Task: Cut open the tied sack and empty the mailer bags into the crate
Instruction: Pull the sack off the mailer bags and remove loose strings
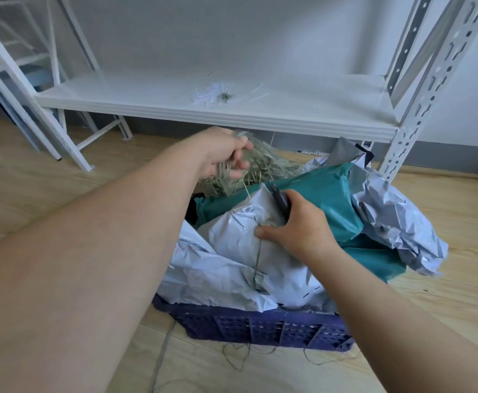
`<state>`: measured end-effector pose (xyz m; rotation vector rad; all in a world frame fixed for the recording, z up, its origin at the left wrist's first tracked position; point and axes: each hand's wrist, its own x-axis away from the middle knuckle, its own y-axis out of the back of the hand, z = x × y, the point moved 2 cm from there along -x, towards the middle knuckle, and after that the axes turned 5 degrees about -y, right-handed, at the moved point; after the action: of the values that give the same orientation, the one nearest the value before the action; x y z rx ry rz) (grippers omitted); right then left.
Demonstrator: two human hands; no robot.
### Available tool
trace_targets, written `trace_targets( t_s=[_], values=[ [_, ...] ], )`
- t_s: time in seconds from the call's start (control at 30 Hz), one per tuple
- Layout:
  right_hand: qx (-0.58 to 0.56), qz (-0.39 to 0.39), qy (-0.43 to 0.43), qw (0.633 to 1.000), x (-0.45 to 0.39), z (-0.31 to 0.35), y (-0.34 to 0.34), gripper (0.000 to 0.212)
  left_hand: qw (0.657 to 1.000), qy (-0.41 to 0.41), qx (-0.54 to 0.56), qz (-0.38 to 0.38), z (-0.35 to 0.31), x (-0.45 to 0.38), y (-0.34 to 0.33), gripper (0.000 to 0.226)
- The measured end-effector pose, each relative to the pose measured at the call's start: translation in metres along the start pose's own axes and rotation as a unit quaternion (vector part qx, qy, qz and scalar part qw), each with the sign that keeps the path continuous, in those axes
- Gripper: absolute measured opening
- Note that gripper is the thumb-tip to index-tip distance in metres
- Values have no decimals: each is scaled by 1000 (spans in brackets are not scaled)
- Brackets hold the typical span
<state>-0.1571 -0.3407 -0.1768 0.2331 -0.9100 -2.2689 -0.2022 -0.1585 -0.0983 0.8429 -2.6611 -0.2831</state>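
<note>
Mailer bags [232,236], pale blue-white and crumpled, fill the crate [260,324] at 6 o'clock, and both hands work above them. At 11 o'clock of the heap, the left hand [220,154] has its fingers curled around a frayed, straw-coloured bundle of sack fibres [263,165], lifted over the far side of the crate. A thin strand [257,256] runs down across the top white bag. The right hand [297,225], at the centre of the heap, grips a dark cutting tool [280,199] whose tip points toward 11 o'clock, while its thumb presses on the white bag where the strand crosses it. Teal bags [328,194] lie under and behind this hand, toward 2 o'clock, and more crumpled pale bags [396,219] spill over the crate's edge at 3 o'clock. The dark blue, perforated crate stands on a wooden floor [458,222], with loose threads [240,355] trailing at 6 o'clock. At 12 o'clock, a white metal shelf [147,103] carries a small heap of cut scraps [215,93].
</note>
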Motion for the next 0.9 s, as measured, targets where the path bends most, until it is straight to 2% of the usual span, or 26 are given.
trace_targets(
  t_s=[0.1, 0.2, 0.27, 0.3, 0.37, 0.47, 0.53, 0.6, 0.67, 0.7, 0.8, 0.9],
  values=[
    [-11, -12, -6, 1000, -9, 1, -2, 56, 999, 3, 32, -10, -3, 6, 22, 20],
    [-2, -12, -3, 1000, -10, 0, -4, 54, 990, -57, -35, -126, -16, 3, 61, 22],
    [15, -27, 2, 1000, -8, 3, -3, 52, 977, -85, -42, -190, -25, 5, 90, 20],
    [29, -43, 10, 999, -7, 6, -4, 50, 979, -80, -30, -187, -26, 6, 101, 20],
    [37, -90, 36, 995, -2, 15, -5, 42, 992, -41, -18, -121, -19, 8, 108, 22],
    [-18, -150, 94, 984, 11, 38, -9, 28, 998, -5, -51, -44, -6, 10, 93, 23],
    [-53, -99, 98, 989, 19, 58, -17, 20, 998, -30, -27, -53, -6, 7, 81, 25],
    [-104, 16, 49, 993, 27, 72, -32, 16, 995, -57, 25, -78, -10, 4, 76, 25],
    [-182, 128, -11, 975, 33, 78, -46, 9, 990, -77, 70, -95, -15, 4, 76, 25],
    [-209, 158, -22, 965, 35, 78, -49, 9, 988, -86, 83, -101, -17, 5, 78, 26],
    [-244, 130, 12, 961, 25, 83, -37, 10, 988, -108, 57, -98, -18, 11, 81, 25],
    [-322, 62, 68, 942, 3, 102, -5, 7, 994, -108, 24, -1, -10, 22, 68, 26]
  ],
)
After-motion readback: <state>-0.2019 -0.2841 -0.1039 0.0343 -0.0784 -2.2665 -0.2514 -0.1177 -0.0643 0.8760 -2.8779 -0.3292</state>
